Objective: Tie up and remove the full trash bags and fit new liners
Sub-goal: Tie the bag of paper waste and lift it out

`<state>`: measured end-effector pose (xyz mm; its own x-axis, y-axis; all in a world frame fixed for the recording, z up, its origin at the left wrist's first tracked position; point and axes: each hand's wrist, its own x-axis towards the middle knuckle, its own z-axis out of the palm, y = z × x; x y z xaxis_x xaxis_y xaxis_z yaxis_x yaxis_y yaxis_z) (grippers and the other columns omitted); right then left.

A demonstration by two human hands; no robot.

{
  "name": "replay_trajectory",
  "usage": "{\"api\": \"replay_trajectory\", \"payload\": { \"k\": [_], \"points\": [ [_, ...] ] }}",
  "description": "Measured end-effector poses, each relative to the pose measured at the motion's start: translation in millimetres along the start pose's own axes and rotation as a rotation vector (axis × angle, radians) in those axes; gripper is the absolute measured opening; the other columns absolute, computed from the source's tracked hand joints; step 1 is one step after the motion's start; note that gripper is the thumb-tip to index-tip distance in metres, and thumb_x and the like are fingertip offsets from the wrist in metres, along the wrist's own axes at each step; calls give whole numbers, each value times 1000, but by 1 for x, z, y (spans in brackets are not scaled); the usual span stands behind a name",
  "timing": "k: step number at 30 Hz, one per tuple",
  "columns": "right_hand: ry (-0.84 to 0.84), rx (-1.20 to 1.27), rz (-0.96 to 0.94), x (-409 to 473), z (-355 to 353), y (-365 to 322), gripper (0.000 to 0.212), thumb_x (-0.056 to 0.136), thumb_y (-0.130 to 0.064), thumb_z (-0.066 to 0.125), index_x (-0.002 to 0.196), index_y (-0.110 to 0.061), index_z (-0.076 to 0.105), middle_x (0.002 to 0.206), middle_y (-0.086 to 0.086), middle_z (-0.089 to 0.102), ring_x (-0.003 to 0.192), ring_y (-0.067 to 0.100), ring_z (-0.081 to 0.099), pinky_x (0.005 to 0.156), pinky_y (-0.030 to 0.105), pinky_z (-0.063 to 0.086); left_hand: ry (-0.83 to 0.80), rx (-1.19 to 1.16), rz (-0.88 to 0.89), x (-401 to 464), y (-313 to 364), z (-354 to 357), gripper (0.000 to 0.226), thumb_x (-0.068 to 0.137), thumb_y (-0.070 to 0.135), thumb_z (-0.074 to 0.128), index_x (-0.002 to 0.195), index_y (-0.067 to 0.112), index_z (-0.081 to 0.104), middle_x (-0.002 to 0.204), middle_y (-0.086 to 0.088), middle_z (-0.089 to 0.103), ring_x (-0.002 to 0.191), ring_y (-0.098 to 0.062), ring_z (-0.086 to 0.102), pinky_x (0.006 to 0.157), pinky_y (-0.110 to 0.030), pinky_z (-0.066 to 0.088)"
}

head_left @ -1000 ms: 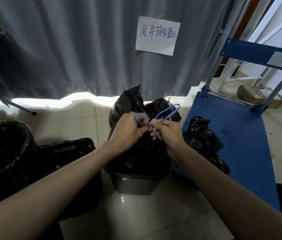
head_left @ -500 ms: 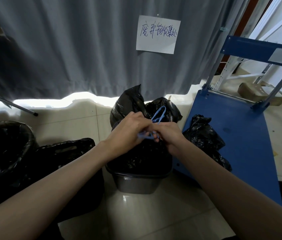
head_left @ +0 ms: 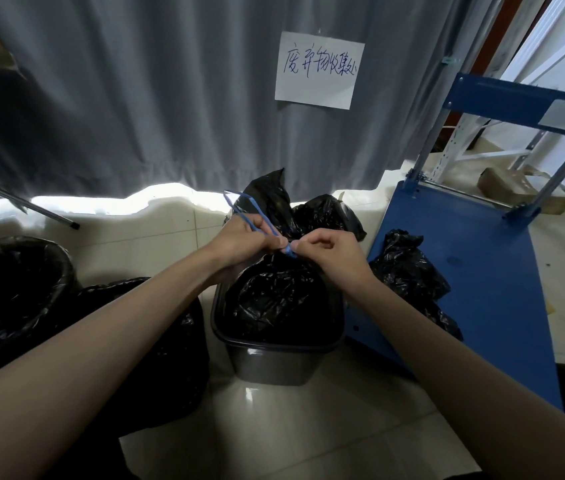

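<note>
Blue tie point(head_left: 263, 221) pinched by left hand point(head_left: 243, 240); right hand point(head_left: 330, 252).

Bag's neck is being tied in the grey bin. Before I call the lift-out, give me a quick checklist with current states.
1. Blue tie wrapped round the neck of the black bag: ok.
2. Both hands on the tie: ok; left hand holds the long end, right hand pinches at the knot.
3. Knot fully tight: cannot tell, fingers cover it.
4. Bag free of the grey bin rim: ok, its edges are gathered up inside.
5. Room on the blue cart: ok, one bag lies at its left edge.
6. New liner at hand: cannot tell.
</note>
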<state>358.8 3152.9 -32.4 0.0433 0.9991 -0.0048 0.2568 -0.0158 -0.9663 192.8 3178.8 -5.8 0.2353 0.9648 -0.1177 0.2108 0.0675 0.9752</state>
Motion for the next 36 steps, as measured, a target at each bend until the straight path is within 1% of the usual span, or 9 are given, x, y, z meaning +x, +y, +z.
{"api": "replay_trajectory", "payload": {
  "k": [5, 9, 13, 19, 21, 24, 31, 33, 36],
  "points": [
    [8, -44, -97, -4, -1, -1, 6, 78, -21, 81, 78, -15, 79, 77, 3, 75, 81, 17, 71, 86, 39, 55, 3, 24, -42, -2, 7, -1, 7, 81, -12, 61, 83, -5, 61, 67, -12, 58, 42, 2, 51, 42, -7, 36],
    [-12, -49, -151, -6, 3, -2, 8, 77, -20, 82, 78, -13, 78, 77, 2, 75, 82, 20, 71, 87, 43, 56, -7, 44, -59, 0, 7, -2, 24, 80, -11, 61, 64, 6, 55, 66, -11, 59, 45, -2, 51, 42, -9, 36],
    [7, -118, -162, -8, 6, -4, 15, 72, -24, 86, 76, -12, 77, 73, 3, 73, 76, 22, 69, 77, 35, 57, -10, 47, -74, 1, 6, -4, 19, 80, -8, 62, 68, 5, 57, 67, -10, 58, 46, -2, 51, 42, -9, 37],
    [17, -187, -95, -2, 13, 2, 13, 76, -22, 83, 79, -11, 76, 56, -9, 58, 49, -2, 49, 56, 11, 38, 14, 85, -55, 3, 2, -5, 18, 80, -4, 67, 67, 4, 58, 82, -19, 64, 50, -5, 53, 44, -9, 38],
    [-1, -169, -62, -1, 12, 4, 9, 80, -23, 78, 79, -14, 77, 62, -8, 64, 58, -2, 56, 64, 14, 44, 44, 76, -40, 3, 4, -5, 4, 81, -6, 66, 80, -7, 63, 85, -21, 65, 49, -2, 56, 46, -8, 39],
    [-27, -84, -8, 3, 10, 3, 17, 87, -24, 67, 73, -19, 75, 82, -6, 74, 88, 7, 67, 89, 25, 50, 67, 30, -1, 4, 2, -6, 13, 80, -11, 66, 91, -18, 62, 83, -22, 67, 54, -4, 63, 54, -12, 47],
    [37, -108, 2, 5, 3, -6, 35, 95, -26, 57, 61, -18, 60, 53, -10, 54, 57, 7, 47, 64, 23, 39, 135, 188, 31, 15, -8, -8, 14, 76, 3, 77, 78, -8, 69, 83, -5, 74, 73, -11, 66, 73, -21, 54],
    [7, -271, 23, 2, 0, -8, 32, 93, -24, 58, 62, -16, 62, 57, -11, 58, 57, 9, 49, 55, 17, 37, 174, 276, 39, 16, -10, -8, 6, 72, 1, 75, 70, -1, 69, 77, -3, 73, 72, -12, 66, 72, -25, 54],
    [-81, -425, 55, 2, -7, -6, 29, 92, -16, 57, 64, -8, 58, 71, 1, 65, 66, 6, 60, 57, 14, 41, 281, 465, 13, 21, -20, -19, 8, 65, 14, 69, 67, 6, 69, 74, -5, 72, 74, -18, 68, 69, -33, 57]
  ]
}}
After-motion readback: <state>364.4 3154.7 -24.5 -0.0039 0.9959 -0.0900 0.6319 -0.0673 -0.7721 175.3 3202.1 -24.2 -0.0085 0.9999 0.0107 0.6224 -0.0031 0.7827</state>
